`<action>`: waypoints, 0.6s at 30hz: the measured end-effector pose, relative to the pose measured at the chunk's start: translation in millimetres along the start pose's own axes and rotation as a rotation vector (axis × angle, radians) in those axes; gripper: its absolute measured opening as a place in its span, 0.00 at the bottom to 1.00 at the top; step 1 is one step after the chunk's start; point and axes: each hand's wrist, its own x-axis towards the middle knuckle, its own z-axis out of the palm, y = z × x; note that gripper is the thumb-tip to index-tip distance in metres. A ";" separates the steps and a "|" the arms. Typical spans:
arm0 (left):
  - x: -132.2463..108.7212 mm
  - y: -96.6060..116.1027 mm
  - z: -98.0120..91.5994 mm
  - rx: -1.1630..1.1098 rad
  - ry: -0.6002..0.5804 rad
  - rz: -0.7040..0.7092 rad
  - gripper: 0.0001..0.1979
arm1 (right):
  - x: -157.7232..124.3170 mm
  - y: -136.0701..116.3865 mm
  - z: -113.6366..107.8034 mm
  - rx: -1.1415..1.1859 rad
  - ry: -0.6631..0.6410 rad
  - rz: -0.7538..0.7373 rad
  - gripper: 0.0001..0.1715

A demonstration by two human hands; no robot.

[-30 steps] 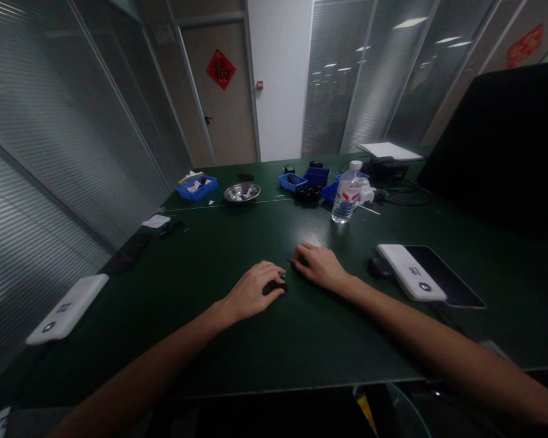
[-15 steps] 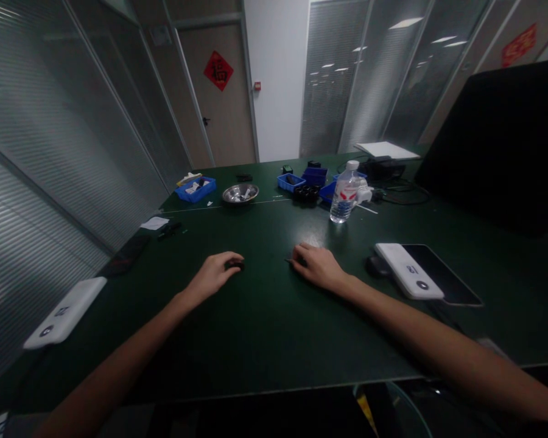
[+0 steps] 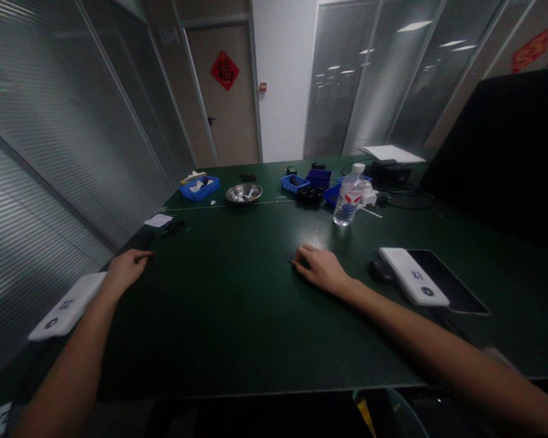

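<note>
My left hand (image 3: 126, 269) is over the left side of the green table, near a dark flat object (image 3: 139, 241) and a white power bank (image 3: 68, 306). Its fingers are bent close to the thumb; whatever they may hold is lost against the dark background. Near the middle, my right hand (image 3: 318, 266) rests on the table with curled fingers. A small dark thin piece (image 3: 291, 261) sticks out from between its fingertips, its kind too small to make out. Right of that hand lie a black rounded object (image 3: 380, 270) and a white power bank (image 3: 413, 277) on a dark tablet-like slab (image 3: 447, 283).
A water bottle (image 3: 349, 198) stands beyond my right hand. Farther back are a metal bowl (image 3: 244, 194), a blue tray (image 3: 200, 190), a smaller blue tray (image 3: 295, 184) and black parts (image 3: 309, 196). A large black screen-like panel (image 3: 506, 158) rises at right.
My left hand has swung left from the table's middle to beside the left power bank. The black piece it held is no longer visible. My right hand stays in place; the view has shifted slightly.
</note>
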 end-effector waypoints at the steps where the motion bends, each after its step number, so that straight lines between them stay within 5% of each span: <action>1: 0.9 -0.9 0.3 0.017 -0.026 0.023 0.15 | -0.2 -0.3 -0.2 0.000 -0.004 0.000 0.09; 11: -6.5 2.6 1.6 0.068 -0.013 0.097 0.19 | -0.4 1.8 1.9 0.029 0.005 -0.012 0.09; 18: -8.6 -1.1 2.5 0.042 0.047 0.009 0.19 | 0.5 1.0 0.9 0.021 -0.003 -0.006 0.09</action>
